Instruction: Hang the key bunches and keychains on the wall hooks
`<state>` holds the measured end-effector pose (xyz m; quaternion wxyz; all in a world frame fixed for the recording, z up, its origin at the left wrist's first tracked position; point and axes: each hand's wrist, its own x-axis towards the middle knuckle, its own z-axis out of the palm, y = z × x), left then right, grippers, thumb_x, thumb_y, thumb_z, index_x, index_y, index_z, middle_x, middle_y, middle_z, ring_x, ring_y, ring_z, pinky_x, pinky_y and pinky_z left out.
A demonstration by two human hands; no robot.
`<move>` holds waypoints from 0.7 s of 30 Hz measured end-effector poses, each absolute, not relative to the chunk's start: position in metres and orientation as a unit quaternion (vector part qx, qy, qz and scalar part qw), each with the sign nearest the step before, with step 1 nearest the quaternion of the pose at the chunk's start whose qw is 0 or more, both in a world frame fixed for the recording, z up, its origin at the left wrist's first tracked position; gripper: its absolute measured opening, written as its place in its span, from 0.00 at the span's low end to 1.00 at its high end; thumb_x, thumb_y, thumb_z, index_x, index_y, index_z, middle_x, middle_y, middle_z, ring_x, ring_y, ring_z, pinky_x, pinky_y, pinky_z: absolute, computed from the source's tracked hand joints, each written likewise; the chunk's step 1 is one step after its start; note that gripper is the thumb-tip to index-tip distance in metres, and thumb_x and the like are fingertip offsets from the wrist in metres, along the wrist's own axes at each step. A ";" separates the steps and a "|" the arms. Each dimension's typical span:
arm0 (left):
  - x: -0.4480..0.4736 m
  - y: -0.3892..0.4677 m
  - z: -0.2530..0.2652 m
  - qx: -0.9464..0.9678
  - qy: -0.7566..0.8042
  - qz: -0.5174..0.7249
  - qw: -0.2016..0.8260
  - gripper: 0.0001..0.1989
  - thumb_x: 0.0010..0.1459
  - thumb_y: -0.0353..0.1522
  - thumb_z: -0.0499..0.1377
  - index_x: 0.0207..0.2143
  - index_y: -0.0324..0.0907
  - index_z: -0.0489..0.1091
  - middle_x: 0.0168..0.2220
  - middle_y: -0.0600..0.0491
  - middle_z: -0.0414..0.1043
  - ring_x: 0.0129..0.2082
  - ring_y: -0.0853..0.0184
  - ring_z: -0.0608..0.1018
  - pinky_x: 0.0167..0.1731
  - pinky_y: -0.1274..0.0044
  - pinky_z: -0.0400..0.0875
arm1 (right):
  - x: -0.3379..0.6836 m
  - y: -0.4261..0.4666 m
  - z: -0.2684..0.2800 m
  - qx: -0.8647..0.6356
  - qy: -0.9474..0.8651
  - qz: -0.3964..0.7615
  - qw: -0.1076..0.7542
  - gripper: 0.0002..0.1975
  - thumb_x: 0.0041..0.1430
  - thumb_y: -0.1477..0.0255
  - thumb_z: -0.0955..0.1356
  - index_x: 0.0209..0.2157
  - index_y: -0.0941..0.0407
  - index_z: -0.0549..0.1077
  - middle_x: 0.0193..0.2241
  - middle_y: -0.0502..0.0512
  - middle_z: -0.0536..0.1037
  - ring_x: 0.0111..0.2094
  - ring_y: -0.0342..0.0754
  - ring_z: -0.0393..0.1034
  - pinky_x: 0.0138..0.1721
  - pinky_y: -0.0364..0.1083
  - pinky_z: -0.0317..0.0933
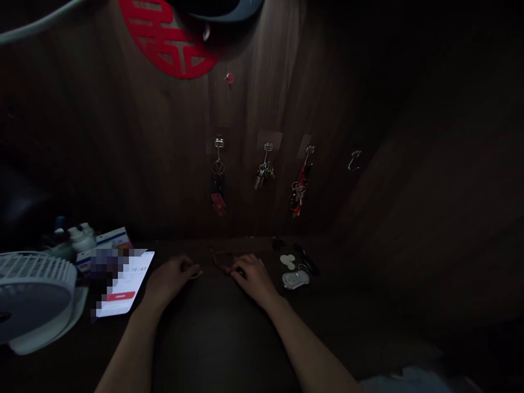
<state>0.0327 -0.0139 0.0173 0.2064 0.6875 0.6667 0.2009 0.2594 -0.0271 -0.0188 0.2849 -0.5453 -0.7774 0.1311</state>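
Over the dark tabletop, my left hand (174, 279) is closed, with thumb and forefinger pinching a small metal ring (197, 274). My right hand (251, 277) lies a short way to the right, its fingers curled round a thin brownish strap (220, 265). The strap's far end trails up and left along the table. Dim light hides its details and whatever else is under the fingers. Right of that hand lie a silver oval key fob (295, 279), some pale round discs (287, 260) and a dark elongated item (307, 260).
Bunches of keys (265, 174) and red-strapped keys (300, 188) hang on wall hooks, beside a bare hook (354, 161). At left are a lit phone (129, 284), a white fan (36, 289), a box (112, 240) and bottles (82, 239). A red paper cutout (180, 52) is above.
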 end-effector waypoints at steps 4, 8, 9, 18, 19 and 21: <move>0.032 -0.011 0.007 0.735 0.611 0.218 0.196 0.11 0.42 0.34 0.61 0.33 0.46 0.74 0.37 0.49 0.75 0.40 0.57 0.75 0.36 0.74 0.66 | 0.263 -0.022 -0.022 -0.571 -0.759 0.102 0.296 0.05 0.55 0.73 0.66 0.33 0.51 0.74 0.40 0.53 0.74 0.44 0.51 0.63 0.43 0.50 0.53; 0.030 -0.005 -0.004 0.749 0.580 0.264 0.182 0.11 0.46 0.29 0.57 0.33 0.44 0.74 0.36 0.49 0.73 0.40 0.58 0.75 0.40 0.72 0.66 | 0.264 -0.019 -0.024 -0.584 -0.752 0.087 0.293 0.05 0.55 0.73 0.66 0.34 0.52 0.73 0.38 0.53 0.74 0.43 0.52 0.64 0.42 0.50 0.53; 0.030 -0.004 -0.005 0.749 0.576 0.276 0.176 0.09 0.48 0.30 0.55 0.32 0.44 0.74 0.36 0.49 0.73 0.39 0.59 0.75 0.40 0.72 0.66 | 0.264 -0.019 -0.024 -0.586 -0.751 0.087 0.291 0.05 0.55 0.72 0.66 0.33 0.52 0.73 0.38 0.53 0.74 0.43 0.52 0.64 0.42 0.50 0.53; 0.057 -0.011 0.003 0.671 0.578 0.402 0.233 0.09 0.54 0.38 0.52 0.33 0.45 0.69 0.33 0.53 0.75 0.35 0.61 0.77 0.35 0.74 0.68 | 0.265 -0.024 -0.014 -0.570 -0.732 0.122 0.354 0.18 0.55 0.71 0.66 0.48 0.52 0.66 0.45 0.55 0.71 0.47 0.52 0.62 0.47 0.51 0.54; 0.062 -0.012 0.003 0.656 0.569 0.424 0.257 0.09 0.54 0.38 0.52 0.33 0.45 0.69 0.33 0.53 0.76 0.34 0.62 0.77 0.35 0.74 0.69 | 0.264 -0.025 -0.013 -0.564 -0.731 0.126 0.362 0.18 0.55 0.71 0.66 0.49 0.51 0.66 0.45 0.55 0.71 0.47 0.51 0.62 0.47 0.51 0.54; 0.071 -0.014 0.004 0.622 0.550 0.460 0.316 0.10 0.52 0.39 0.54 0.32 0.44 0.69 0.31 0.54 0.77 0.33 0.63 0.78 0.35 0.75 0.70 | 0.263 -0.027 -0.011 -0.553 -0.731 0.132 0.378 0.17 0.56 0.71 0.65 0.49 0.51 0.66 0.45 0.54 0.72 0.47 0.51 0.63 0.47 0.51 0.54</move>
